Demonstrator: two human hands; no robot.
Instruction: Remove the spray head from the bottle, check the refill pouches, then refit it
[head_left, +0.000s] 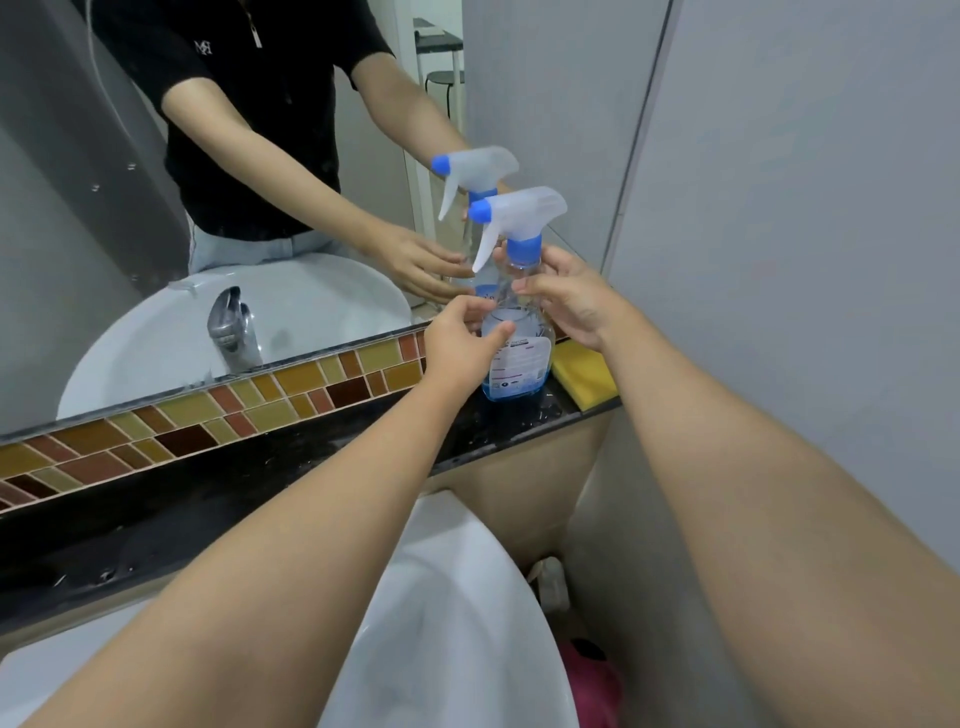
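Observation:
A clear spray bottle (524, 358) with a little blue liquid at the bottom stands upright on the dark stone ledge (291, 467) in front of the mirror. Its white spray head (524, 213) with a blue nozzle and blue collar sits on the neck. My left hand (460, 345) wraps around the bottle's left side, thumb across the label. My right hand (563, 299) pinches the bottle's neck just under the blue collar. No refill pouches are in view.
A yellow sponge (584, 371) lies on the ledge right of the bottle. A white washbasin (457, 623) sits below my arms. The mirror (208, 182) reflects the tap, the basin and the person. A grey wall (805, 260) closes the right side; something pink (592, 680) lies below.

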